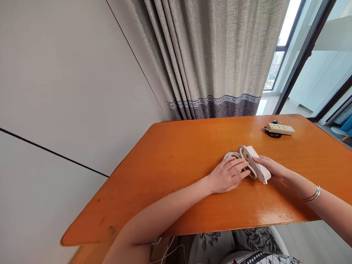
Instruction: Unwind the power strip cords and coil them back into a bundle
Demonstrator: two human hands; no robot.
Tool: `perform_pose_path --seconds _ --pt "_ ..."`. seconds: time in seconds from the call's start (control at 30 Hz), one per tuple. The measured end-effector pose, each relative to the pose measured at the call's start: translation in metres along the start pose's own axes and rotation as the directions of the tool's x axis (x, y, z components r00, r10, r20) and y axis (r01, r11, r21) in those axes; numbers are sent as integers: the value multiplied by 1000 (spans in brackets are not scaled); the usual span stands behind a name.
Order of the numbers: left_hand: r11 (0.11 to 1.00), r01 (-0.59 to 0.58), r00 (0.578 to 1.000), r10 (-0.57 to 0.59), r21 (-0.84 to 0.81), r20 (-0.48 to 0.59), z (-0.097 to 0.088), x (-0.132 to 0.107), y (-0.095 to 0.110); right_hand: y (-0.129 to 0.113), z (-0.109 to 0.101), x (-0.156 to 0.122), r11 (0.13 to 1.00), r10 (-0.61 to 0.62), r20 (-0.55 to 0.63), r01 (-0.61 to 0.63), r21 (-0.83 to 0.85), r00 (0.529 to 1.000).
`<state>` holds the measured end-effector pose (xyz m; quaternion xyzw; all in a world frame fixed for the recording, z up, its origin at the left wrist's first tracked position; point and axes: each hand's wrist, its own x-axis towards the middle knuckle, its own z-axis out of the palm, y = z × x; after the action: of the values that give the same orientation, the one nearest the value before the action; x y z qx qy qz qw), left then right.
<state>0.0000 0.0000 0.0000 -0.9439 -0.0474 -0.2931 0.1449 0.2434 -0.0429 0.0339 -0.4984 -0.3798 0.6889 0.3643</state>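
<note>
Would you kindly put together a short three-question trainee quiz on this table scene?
1. True or false: the right hand rests on the white power strip.
2. Which lies under the left hand? A) the coiled white cable B) a book C) a cup
3. Fill in: the beige power strip with a black cord lies near the orange table's ____ edge.

Key: 1 true; 2 A; 3 far.

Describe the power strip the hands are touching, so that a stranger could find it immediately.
On the orange table, look near the middle, between the left hand and right hand. The white power strip lies there with its white cord coiled beside it; the cream power strip farther back has a black cord.
</note>
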Motion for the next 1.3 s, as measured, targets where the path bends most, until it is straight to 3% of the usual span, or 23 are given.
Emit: perform_pose_path --seconds 0.1,0.17,0.33,0.53,0.63,0.73,0.87,0.93,1.0,1.07,1.13,1.23,1.3 --pt "998 52 997 -53 20 61 -9 -9 -2 0 0 1 995 47 51 -51 82 998" --pt "993 115 979 -119 33 168 -14 -15 -2 -2 -3 1 983 94 56 -102 150 994" --pt "953 301 856 -277 15 435 -24 -30 -7 -11 -11 -5 949 166 -4 -159 271 986" --pt "905 419 810 -407 69 423 -36 -55 -15 -9 -11 -16 929 205 -120 -155 337 971" --pt "841 527 753 -529 125 390 -44 -69 -21 -7 -12 -19 929 191 -186 -116 352 964" --pt "743 639 649 -659 200 379 -55 -84 -32 -6 -20 -22 930 194 -224 -107 351 955" --pt "546 764 418 -824 344 382 -74 -109 -52 -6 -39 -28 956 141 -271 -59 288 952" --pt "477 778 322 -861 409 392 -84 -122 -63 -6 -53 -33 986 92 -304 -44 163 948" --pt "434 779 265 -882 453 389 -96 -136 -73 -7 -68 -38 995 -3 -340 -31 -95 940" --pt "373 784 211 -912 497 351 -109 -149 -82 -9 -84 -44 898 -152 -340 -14 -440 928" --pt "321 778 174 -936 541 306 -124 -161 -91 -11 -99 -49 694 -275 -277 -9 -720 921" --pt "265 738 115 -955 620 272 -144 -182 -103 -15 -122 -57 405 -354 -247 -91 -910 902" --pt "233 728 71 -961 645 266 -154 -196 -109 -16 -137 -61 292 -370 -291 -186 -938 882"
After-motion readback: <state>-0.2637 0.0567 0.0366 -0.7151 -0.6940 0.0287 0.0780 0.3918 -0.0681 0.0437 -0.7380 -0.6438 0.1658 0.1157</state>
